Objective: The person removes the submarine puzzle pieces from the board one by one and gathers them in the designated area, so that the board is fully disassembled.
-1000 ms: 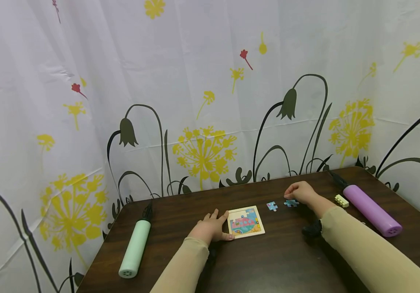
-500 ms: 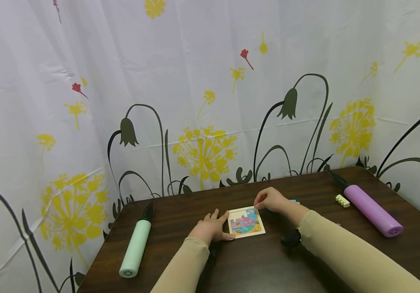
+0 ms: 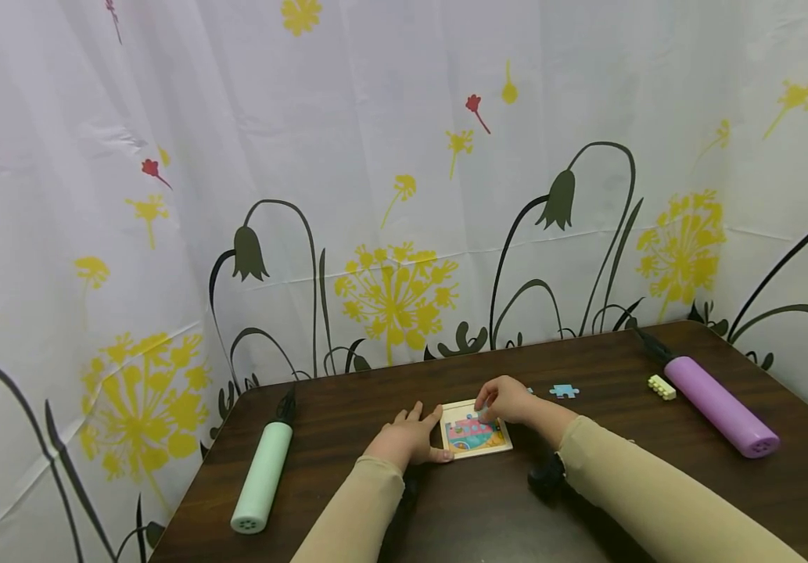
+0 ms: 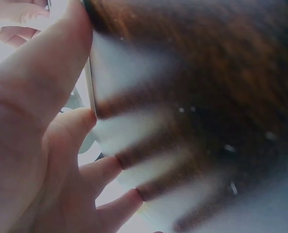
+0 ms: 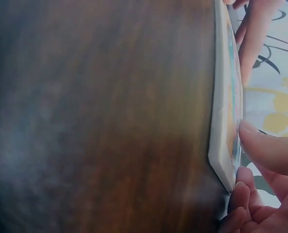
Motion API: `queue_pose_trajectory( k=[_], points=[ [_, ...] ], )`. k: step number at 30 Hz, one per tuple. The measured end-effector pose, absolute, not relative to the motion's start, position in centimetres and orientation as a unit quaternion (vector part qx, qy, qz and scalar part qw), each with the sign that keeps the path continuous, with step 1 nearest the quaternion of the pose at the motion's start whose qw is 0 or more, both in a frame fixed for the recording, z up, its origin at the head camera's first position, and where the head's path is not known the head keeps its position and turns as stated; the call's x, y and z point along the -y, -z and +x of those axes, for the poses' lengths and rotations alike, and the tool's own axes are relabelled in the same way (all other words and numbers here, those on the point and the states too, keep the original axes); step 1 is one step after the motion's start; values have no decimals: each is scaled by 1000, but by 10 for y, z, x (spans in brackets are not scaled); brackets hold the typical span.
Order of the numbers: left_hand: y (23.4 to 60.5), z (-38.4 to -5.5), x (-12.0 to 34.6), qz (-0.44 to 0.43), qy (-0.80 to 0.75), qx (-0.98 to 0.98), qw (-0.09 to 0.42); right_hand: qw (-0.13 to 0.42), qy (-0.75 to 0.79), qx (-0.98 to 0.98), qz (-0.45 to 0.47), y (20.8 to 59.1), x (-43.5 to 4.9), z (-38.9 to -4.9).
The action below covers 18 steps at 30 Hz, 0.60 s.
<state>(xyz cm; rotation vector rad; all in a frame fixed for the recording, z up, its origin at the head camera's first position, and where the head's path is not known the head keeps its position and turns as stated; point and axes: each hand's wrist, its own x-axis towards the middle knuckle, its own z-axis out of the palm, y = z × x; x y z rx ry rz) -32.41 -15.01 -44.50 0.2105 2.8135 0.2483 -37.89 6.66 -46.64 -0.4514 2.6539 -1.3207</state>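
- Fingers of the left hand [image 3: 404, 442] spread, relaxed, not gripping; thumb and index finger at the left side of the square wooden puzzle tray with pale rim [image 3: 457, 408], other fingers fanned out over dark brown wood-grain table [image 3: 502, 516].
- Right hand [image 3: 509, 400] comes across from the right over the tray's upper right part; fingers bent, thumb and fingertips pinching small light-blue puzzle piece [image 3: 483, 415].
- Tray lies flat on the table, between both hands; pink, blue and yellow picture partly showing.
- Both forearms reach forward in beige long sleeves, left sleeve [image 3: 350, 512] and right sleeve [image 3: 664, 485], both cut off at the bottom of the head view.
- Pinched piece mostly covered by fingers; can't tell whether it's seated in the picture.
- Blue jigsaw piece with knobs [image 3: 564, 391] on the table right of the tray; second blue piece [image 3: 530, 389] mostly hidden behind the right hand.
- Black item [image 3: 547, 475] under right wrist, partly covered, shape unclear.
- Left wrist view: tabletop blurred, right hand cropped at upper left corner.
- Right wrist view: tray nearly edge-on, picture hard to read; left hand cropped at top, held piece not distinguishable.
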Motion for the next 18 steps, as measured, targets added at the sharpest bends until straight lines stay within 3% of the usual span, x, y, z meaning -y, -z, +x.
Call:
queue_pose_trajectory(
  k=[18],
  points=[
    [435,-317,148,71,-92,-981,158,46,448,-881,-147,466,-62,-374]
  ],
)
